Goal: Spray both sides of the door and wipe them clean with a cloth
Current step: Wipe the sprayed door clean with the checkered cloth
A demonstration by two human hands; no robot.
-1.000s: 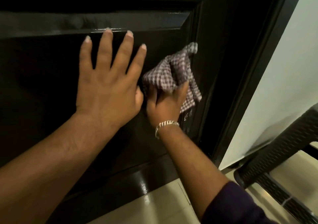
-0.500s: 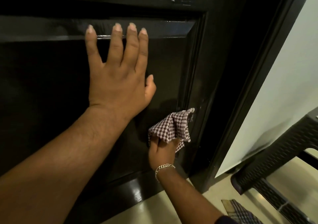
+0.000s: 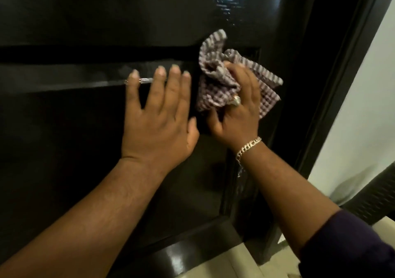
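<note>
Glossy black panelled wooden door (image 3: 81, 141): upright, wet patch near its top right edge. Checked purple-and-white woven cloth (image 3: 215, 85): bunched, gripped in right hand (image 3: 237, 115), against the panel's upper right corner. Left hand (image 3: 158, 123): flat, fingers spread, bracing just beside. Risk: cloth snagging on moulding; hands colliding. Open room leftward, downward.

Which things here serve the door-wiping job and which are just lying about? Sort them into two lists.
Part of the job:
door, dark and glossy
checked cloth, bunched against the door
right hand, gripping the cloth
left hand, flat on the door

Just there:
dark woven furniture, at the right edge
pale wall
tiled floor
</note>
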